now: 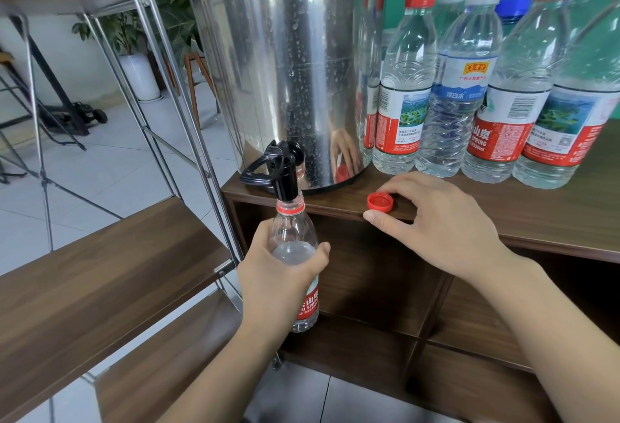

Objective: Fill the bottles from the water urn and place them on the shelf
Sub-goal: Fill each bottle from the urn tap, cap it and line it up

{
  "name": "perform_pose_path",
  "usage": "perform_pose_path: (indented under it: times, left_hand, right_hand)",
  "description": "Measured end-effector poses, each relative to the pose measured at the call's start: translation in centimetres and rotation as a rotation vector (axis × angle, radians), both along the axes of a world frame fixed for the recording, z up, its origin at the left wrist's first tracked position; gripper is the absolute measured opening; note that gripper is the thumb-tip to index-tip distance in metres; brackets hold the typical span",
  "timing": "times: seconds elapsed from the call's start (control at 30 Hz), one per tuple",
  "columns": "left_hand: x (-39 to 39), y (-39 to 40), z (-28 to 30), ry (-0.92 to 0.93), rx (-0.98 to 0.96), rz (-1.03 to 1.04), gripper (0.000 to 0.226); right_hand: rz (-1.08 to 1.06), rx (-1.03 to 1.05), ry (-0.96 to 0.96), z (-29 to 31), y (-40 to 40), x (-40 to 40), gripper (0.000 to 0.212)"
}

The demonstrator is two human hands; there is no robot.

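My left hand grips a clear bottle with a red label, holding it upright with its open neck just under the black tap of the steel water urn. Water fills the bottle to about its shoulder. My right hand rests on the cabinet top, its fingers curled round a red cap that lies open side up near the front edge. The wooden shelf with a metal frame stands to the left.
Several capped bottles stand in a row on the brown cabinet top right of the urn. Open cabinet compartments lie below. A lower shelf board sits under the main one. A potted plant and stools stand behind on the tiled floor.
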State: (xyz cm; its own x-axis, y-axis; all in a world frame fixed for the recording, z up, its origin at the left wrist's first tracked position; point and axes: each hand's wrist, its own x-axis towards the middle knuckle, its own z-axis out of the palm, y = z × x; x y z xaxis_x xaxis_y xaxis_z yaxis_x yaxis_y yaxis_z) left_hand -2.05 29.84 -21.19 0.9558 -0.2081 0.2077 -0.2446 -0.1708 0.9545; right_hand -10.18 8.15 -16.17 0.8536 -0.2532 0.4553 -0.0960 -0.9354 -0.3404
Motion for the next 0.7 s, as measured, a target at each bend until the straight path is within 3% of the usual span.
perform_pose_path:
  times: [0.7]
  left_hand:
    - [0.10,0.05,0.05,0.000,0.016,0.010,0.045]
  right_hand:
    - [-0.009,-0.002,0.012,0.06,0.05,0.07,0.046]
